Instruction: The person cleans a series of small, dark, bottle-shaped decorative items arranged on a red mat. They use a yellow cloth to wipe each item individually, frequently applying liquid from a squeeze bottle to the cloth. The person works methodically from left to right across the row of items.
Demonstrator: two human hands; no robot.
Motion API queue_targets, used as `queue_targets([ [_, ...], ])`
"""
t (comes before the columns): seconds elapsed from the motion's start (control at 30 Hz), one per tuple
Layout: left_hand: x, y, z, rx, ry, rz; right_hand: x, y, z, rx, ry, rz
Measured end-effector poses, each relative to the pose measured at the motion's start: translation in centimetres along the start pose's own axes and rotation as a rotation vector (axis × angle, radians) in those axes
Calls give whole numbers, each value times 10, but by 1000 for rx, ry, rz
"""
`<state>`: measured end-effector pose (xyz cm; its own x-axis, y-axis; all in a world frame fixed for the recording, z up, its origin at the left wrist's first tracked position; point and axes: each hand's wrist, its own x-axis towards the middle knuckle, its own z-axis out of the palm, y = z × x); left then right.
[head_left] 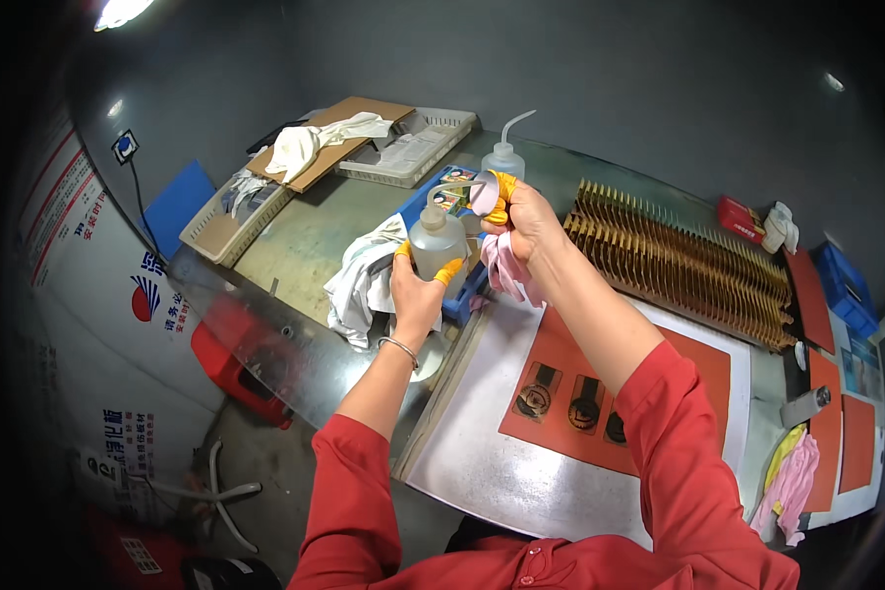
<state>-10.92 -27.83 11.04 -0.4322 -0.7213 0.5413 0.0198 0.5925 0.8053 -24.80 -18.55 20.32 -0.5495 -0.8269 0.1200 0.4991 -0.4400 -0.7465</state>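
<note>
My left hand (416,295), with yellow finger cots on its fingertips, is wrapped round a translucent wash bottle (436,239). The bottle's bent spout reaches over to a pink cloth (506,267) in my right hand (529,218). Yellow cots cover fingers of this hand too, and the cloth is stretched over them, its loose end hanging below. Whether liquid is coming out of the spout I cannot tell. Below my right forearm, an orange-red sheet (551,439) bearing several dark, gold-patterned plates (585,404) lies on a white board (462,462).
Behind the hands stand a second wash bottle (503,162) and a blue tray (418,205). White cloths (364,275) lie to the left, near plastic baskets (403,169) and cardboard (349,133). A slotted rack (678,261) occupies the right, with another pink cloth (795,477) nearer me.
</note>
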Motion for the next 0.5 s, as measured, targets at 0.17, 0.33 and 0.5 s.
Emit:
queue_targets([
  [0.17,-1,0,0,-12,13,-21,-4,0,6,-8,46,-6],
  [0.33,1,0,0,-19,7,-41,-1,-2,4,-58,35,0],
  [0.5,3,6,1,9,-54,15,-6,-13,5,-61,42,10],
])
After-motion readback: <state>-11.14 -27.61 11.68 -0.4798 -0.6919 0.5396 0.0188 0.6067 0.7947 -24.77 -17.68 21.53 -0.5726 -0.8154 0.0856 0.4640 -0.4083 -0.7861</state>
